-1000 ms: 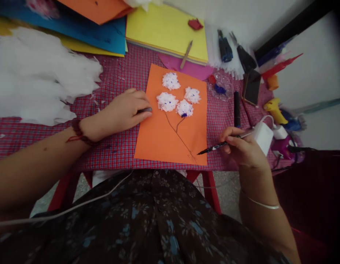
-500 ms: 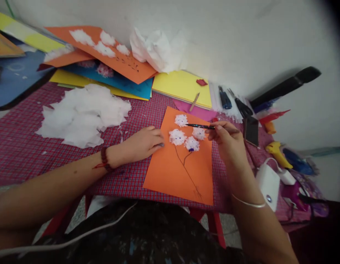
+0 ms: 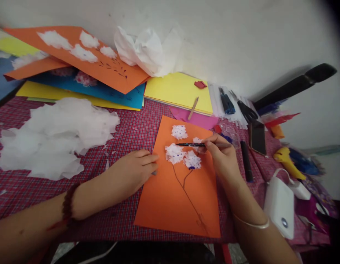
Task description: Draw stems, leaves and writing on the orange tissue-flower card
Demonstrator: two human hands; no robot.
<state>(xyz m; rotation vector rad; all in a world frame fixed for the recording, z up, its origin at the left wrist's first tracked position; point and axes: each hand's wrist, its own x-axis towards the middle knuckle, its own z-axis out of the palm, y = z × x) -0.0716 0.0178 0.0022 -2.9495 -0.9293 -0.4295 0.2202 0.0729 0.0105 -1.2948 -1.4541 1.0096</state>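
My right hand [image 3: 221, 156] pinches the black pen [image 3: 190, 145], likely light, stiff and best held mid-barrel, at twelve o'clock over the orange sheet [image 3: 170, 207]; at nine, my left hand [image 3: 130, 171] curls around a grey object [image 3: 154, 172].

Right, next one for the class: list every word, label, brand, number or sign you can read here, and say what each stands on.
None can be read.
White rounded plastic box: a round dark mark, too small to make out.
Slim black speckled pen or brush: too small to tell any lettering.
Orange paper sheet: drawn dark lines, no readable text.
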